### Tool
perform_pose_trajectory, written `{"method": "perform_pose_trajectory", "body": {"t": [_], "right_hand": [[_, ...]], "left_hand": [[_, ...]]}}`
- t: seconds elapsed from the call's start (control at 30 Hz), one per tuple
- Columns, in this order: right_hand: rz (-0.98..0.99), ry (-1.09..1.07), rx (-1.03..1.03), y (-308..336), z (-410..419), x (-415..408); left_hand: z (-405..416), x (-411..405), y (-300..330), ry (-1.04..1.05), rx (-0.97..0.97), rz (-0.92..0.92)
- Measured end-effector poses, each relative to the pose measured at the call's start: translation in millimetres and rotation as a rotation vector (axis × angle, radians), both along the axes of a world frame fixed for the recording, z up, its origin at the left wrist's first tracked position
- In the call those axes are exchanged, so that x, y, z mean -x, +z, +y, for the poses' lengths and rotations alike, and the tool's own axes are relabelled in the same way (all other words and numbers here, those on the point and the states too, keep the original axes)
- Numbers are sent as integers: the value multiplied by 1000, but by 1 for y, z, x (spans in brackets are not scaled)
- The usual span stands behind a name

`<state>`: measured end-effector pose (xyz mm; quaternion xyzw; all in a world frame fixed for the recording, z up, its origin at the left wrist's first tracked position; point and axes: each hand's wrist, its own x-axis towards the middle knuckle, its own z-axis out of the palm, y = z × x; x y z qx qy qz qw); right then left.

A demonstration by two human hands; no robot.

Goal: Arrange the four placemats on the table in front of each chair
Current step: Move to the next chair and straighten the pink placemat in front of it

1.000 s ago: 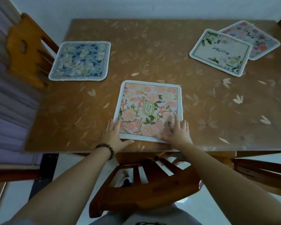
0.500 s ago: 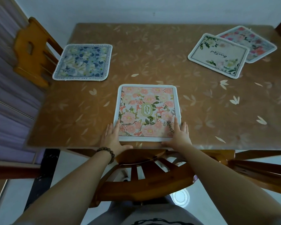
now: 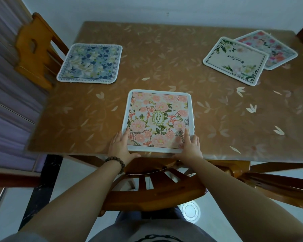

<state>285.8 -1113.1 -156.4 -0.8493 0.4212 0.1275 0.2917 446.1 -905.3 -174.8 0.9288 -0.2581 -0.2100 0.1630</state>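
1. I see my left hand (image 3: 120, 146) and right hand (image 3: 191, 147) lying flat, fingers straight, on the near corners of the pink placemat (image 3: 157, 119); neither grip is curled round anything.
2. That mat reads "GARDEN" in an oval badge and lies at the worktop (image 3: 164, 67) edge above the near chair (image 3: 147, 193).
3. The blue placemat (image 3: 90, 62), with lettering round its border that I can't read, lies by the left chair (image 3: 33, 48).
4. At far right, the cream placemat (image 3: 234, 60), script illegible, overlaps the red-flowered placemat (image 3: 273, 48).
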Motion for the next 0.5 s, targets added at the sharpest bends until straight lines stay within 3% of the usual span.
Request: {"method": "perform_pose_trajectory", "body": {"t": [0.3, 0.5], "right_hand": [[-18, -52, 26, 2, 1, 1], [4, -49, 14, 0, 0, 1]], "left_hand": [[4, 12, -2, 27, 64, -115], [3, 14, -3, 24, 4, -86]]}}
